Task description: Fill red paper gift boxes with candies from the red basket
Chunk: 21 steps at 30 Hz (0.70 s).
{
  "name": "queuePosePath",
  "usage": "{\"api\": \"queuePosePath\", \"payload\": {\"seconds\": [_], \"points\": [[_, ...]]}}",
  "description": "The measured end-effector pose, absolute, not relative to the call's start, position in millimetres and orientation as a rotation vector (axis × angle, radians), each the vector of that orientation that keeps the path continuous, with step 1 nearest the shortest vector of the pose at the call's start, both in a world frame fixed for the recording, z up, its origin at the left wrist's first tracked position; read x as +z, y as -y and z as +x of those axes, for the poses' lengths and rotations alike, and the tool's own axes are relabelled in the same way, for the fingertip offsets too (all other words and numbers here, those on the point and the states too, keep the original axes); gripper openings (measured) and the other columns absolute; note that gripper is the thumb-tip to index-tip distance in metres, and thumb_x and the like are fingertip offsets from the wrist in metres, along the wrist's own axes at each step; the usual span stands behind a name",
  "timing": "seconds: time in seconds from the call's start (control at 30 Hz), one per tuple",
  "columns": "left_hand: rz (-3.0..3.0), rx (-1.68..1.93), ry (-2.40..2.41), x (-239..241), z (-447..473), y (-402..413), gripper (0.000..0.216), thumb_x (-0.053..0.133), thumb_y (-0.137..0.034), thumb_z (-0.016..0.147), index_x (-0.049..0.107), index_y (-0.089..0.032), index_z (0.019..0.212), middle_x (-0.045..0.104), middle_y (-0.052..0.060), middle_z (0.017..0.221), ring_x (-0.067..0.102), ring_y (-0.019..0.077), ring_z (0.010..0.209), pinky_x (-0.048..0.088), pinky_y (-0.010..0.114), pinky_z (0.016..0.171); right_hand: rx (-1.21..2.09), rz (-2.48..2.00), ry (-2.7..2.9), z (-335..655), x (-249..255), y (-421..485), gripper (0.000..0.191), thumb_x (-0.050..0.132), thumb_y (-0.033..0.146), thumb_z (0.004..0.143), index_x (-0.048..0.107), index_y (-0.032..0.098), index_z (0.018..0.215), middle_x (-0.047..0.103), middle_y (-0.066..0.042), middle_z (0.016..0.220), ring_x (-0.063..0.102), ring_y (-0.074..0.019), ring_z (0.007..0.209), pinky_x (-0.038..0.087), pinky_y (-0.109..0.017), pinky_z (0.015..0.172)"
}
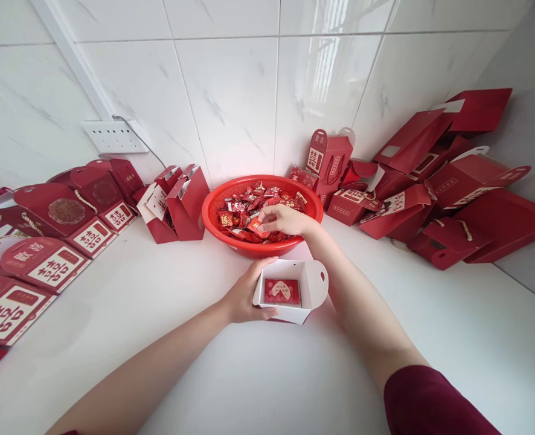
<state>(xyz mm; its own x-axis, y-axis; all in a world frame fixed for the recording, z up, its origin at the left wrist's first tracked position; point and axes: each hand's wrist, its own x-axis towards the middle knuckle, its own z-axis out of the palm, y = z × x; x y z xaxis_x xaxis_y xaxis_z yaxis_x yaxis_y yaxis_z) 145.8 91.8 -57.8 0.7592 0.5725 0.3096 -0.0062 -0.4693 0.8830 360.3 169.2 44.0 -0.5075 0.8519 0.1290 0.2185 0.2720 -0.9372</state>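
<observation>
My left hand (244,296) grips the left side of a small open gift box (310,284) that stands on the white counter, white inside, with a red packet (282,291) lying in its bottom. Just behind it is a round red basket (213,208) full of red wrapped candies (249,205). My right hand (282,219) reaches into the basket from the right, its fingers pinched on a red candy (255,227) at the near edge of the pile.
Closed red gift boxes (50,266) lie in rows along the left of the counter. Two open red boxes (179,202) stand left of the basket. A heap of flat and folded red boxes (439,181) fills the right corner. A wall socket (113,136) sits on the tiled wall.
</observation>
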Motion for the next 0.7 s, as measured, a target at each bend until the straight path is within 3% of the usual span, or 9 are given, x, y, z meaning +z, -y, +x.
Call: {"api": "queuePosePath", "payload": {"seconds": [0.3, 0.43, 0.57, 0.7], "points": [[1.932, 0.732, -0.405, -58, 147, -92, 0.103, 0.081, -0.049, 0.067, 0.025, -0.023, 0.15, 0.043, 0.018, 0.146, 0.048, 0.039, 0.131, 0.039, 0.055, 0.109, 1.493, -0.605, 1.926, 372, 53, -160, 0.031, 0.077, 0.041, 0.078, 0.066, 0.014, 0.092, 0.066, 0.0, 0.073, 0.056, -0.0112, 0.063, 0.046, -0.023, 0.061], [1.927, 0.74, -0.403, -58, 147, -92, 0.101, 0.081, -0.049, 0.067, 0.028, -0.023, 0.148, 0.044, 0.017, 0.146, 0.048, 0.0396, 0.131, 0.04, 0.055, 0.108, 1.533, -0.536, 2.177, 377, 57, -157, 0.033, 0.07, 0.044, 0.085, 0.071, 0.012, 0.091, 0.072, -0.007, 0.085, 0.061, -0.0134, 0.07, 0.049, -0.026, 0.068], [1.94, 0.728, -0.417, -59, 146, -92, 0.102, 0.08, -0.048, 0.068, 0.024, -0.024, 0.15, 0.042, 0.017, 0.148, 0.047, 0.0388, 0.132, 0.039, 0.055, 0.11, 1.226, -0.827, 2.117, 370, 53, -163, 0.035, 0.054, 0.044, 0.096, 0.068, 0.012, 0.104, 0.074, -0.011, 0.101, 0.067, -0.0166, 0.085, 0.052, -0.026, 0.076], [1.971, 0.733, -0.421, -57, 146, -92, 0.102, 0.08, -0.049, 0.068, 0.026, -0.023, 0.15, 0.04, 0.017, 0.149, 0.045, 0.0393, 0.134, 0.039, 0.055, 0.11, 0.74, -1.486, 2.153, 358, 43, -172, 0.033, 0.036, 0.026, 0.101, 0.065, 0.012, 0.106, 0.072, -0.014, 0.108, 0.068, -0.0196, 0.096, 0.051, -0.028, 0.081]]}}
